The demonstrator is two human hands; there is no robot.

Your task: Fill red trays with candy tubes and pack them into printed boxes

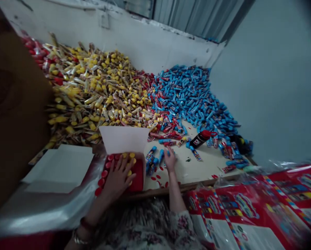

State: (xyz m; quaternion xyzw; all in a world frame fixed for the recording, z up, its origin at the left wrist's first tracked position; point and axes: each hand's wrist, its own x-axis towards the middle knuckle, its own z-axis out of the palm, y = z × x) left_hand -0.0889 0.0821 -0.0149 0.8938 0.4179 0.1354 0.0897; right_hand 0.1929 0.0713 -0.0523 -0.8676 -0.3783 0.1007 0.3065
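The open box (124, 139) on the table (210, 165) holds capped tubes (101, 182) under my wide-spread left hand (119, 177). My right hand (170, 160) is at blue tubes (161, 156); I can't tell its grip. Filling seems in hand; next calls for a sure pinch.

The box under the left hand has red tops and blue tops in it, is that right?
Not quite: the box under the left hand has no blue tops showing. The head view shows yellow tops in it along with the red tops.
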